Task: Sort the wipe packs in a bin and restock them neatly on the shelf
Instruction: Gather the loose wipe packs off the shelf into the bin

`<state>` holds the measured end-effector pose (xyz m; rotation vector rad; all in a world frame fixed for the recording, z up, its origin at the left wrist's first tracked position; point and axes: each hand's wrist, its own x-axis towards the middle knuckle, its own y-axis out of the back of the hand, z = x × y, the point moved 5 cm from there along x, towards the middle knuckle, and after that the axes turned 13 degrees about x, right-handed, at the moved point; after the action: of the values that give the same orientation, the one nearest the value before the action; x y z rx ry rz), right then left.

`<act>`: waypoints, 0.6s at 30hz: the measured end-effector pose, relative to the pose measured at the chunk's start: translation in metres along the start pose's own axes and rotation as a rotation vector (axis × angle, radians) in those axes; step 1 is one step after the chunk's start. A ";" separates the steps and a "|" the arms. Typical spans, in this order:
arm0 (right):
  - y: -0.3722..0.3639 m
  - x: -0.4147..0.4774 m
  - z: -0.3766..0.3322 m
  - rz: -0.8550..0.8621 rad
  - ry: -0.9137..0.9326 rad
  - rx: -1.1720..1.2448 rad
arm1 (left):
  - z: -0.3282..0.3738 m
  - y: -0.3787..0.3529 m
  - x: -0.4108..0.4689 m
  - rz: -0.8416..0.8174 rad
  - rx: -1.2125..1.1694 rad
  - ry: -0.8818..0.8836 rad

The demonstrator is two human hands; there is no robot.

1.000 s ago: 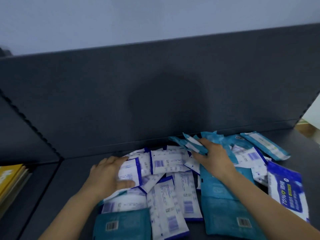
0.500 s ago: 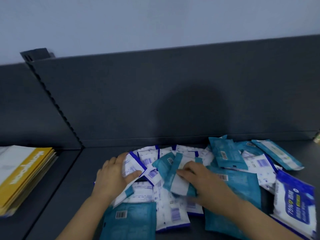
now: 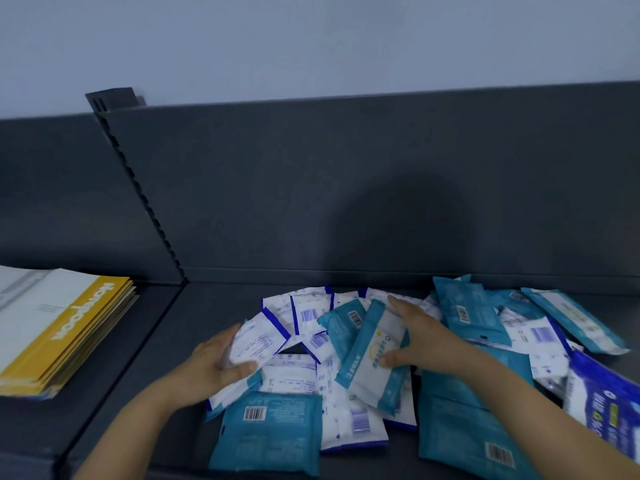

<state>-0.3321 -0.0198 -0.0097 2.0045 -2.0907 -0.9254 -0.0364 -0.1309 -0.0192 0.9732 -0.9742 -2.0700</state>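
Note:
A loose heap of wipe packs covers the dark grey shelf (image 3: 221, 306): white packs with blue edges, teal packs, and a large blue-and-white pack (image 3: 602, 407) at the far right. My left hand (image 3: 214, 362) grips a small white blue-edged pack (image 3: 258, 341) at the heap's left side, thumb under it. My right hand (image 3: 415, 337) holds a teal-and-white pack (image 3: 375, 355) in the middle, fingers along its far edge and thumb on its face. A teal pack with a barcode (image 3: 266, 434) lies at the front.
The shelf's dark back panel (image 3: 346, 188) rises behind the heap. A slotted upright (image 3: 138, 188) divides this bay from the left one, where a stack of yellow and white booklets (image 3: 59, 327) lies. Bare shelf shows left of the heap.
The view has shifted left and up. My right hand drew a teal-and-white pack from the back right to the middle. My left hand keeps its grip on the white pack.

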 end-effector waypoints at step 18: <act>-0.036 0.007 -0.018 0.008 -0.062 0.086 | 0.017 -0.003 0.002 0.253 0.493 0.111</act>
<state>-0.2927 -0.0307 -0.0146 2.0312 -2.2066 -0.9230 -0.0519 -0.1247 -0.0147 1.1231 -1.5021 -1.5805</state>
